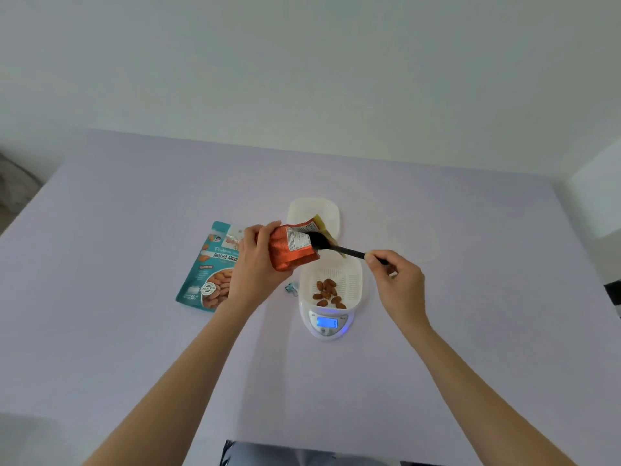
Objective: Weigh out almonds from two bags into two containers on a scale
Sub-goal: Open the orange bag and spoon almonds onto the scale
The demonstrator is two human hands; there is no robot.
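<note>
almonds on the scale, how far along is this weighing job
Done: a few almonds lie in the container on the lit scale. In hand: the left hand grips the orange bag tilted above it; the right hand holds a black spoon at the bag's mouth. Left: the second container behind shows no almonds, and the teal bag lies flat on the table.

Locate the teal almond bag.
Head view: the teal bag lies flat on the table, left of the scale, partly hidden behind the left hand holding the orange bag.

Almonds (326, 294) in white container (357, 280) on scale (315, 327)
</note>
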